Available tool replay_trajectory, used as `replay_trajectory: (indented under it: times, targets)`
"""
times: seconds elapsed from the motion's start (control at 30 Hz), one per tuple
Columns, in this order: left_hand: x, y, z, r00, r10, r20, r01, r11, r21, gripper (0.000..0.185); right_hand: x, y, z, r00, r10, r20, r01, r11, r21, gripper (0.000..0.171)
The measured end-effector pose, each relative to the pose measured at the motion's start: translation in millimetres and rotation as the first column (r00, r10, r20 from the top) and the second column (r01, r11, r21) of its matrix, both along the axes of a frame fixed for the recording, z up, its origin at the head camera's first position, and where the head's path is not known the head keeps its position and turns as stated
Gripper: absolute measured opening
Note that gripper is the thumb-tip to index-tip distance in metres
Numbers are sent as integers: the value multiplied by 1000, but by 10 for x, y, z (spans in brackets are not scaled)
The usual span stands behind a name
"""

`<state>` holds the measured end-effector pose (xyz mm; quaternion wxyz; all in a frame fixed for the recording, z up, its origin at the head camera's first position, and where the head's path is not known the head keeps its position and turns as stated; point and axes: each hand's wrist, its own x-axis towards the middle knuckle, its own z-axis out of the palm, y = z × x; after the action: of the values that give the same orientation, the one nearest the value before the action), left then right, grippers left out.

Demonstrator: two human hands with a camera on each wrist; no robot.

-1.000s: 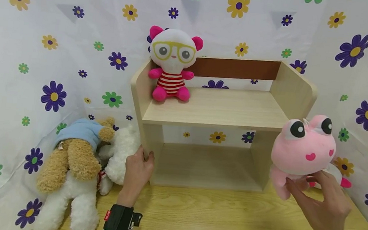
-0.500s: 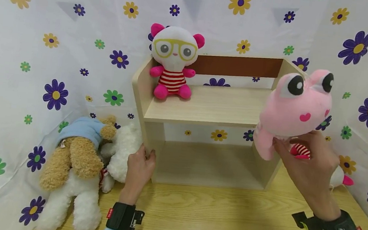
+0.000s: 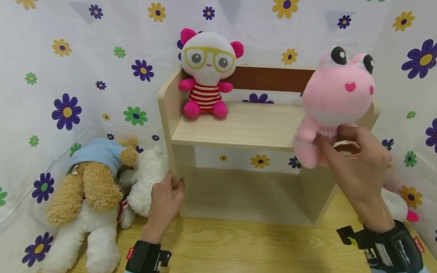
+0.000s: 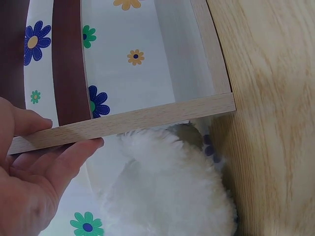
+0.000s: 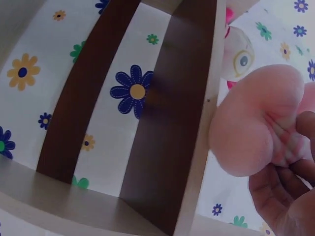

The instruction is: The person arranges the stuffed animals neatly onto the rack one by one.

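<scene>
Two hands are at work on the wooden shelf unit (image 3: 254, 129), which stands on the yellow wood-grain table (image 3: 254, 261). Your right hand (image 3: 356, 166) grips the pink frog plush (image 3: 335, 99) from below, fingers and thumb curled round its lower body, and holds it upright in the air at the right end of the upper shelf, in front of the right side panel. The right wrist view shows the same pinch on the soft pink body (image 5: 261, 123), with the shelf's brown back rail behind it.

Your left hand (image 3: 165, 201) rests against the bottom of the shelf's left side panel; in the left wrist view the thumb lies on one side of the panel's edge and the fingers (image 4: 69, 157) lie straight along the other, so it steadies the board rather than clasping it.

On the upper shelf, at its left end, sits a white panda plush (image 3: 207, 77) with yellow glasses, pink ears and a red-striped shirt. Left of the shelf lies a heap of plush dogs (image 3: 92, 195), one tan in a blue top, the others white. Another white and pink toy (image 3: 395, 206) lies behind your right wrist. Both wrists carry black strapped devices with small red tags, whose writing is too small to read. Flower-print cloth (image 3: 54, 52) hangs behind everything.
</scene>
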<state>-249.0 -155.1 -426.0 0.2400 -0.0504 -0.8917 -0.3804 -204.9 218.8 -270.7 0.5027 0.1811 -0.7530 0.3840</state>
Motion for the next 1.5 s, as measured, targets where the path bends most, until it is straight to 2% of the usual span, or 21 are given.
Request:
replay_trajectory:
  times: [0.17, 0.33, 0.47, 0.77, 0.9, 1.0, 1.2, 1.5]
  targets:
    - [9, 1, -36, 1000, 3, 17, -2, 1000, -12, 12, -86, -42, 93, 999, -8, 39, 7, 999, 35, 33]
    - [29, -10, -55, 1000, 8, 12, -8, 1000, 3, 20, -201, -92, 180, 996, -38, 84, 32, 996, 79, 29]
    - [24, -13, -59, 1000, 2, 6, -2, 1000, 10, 14, -312, -134, 250, 993, -54, 108, 42, 993, 109, 26]
    - [14, -1, -48, 1000, 2, -5, -2, 1000, 5, 12, -532, -299, 312, 977, -150, 149, 119, 973, 198, 36]
    - [8, 1, -28, 1000, -3, -30, 3, 1000, -4, 19, -663, -397, 378, 975, -138, 174, 97, 969, 227, 36]
    - [1, 0, -20, 1000, -7, -23, 8, 1000, 5, 22, -751, -465, 427, 975, -118, 187, 69, 966, 249, 33]
    - [-4, -7, -17, 1000, -4, 1, 4, 1000, 16, 14, -884, -581, 492, 966, -84, 245, 15, 963, 270, 38]
    - [-12, 10, -35, 1000, 18, -6, -18, 1000, 6, 16, -1090, -750, 544, 943, -105, 317, 8, 956, 292, 35]
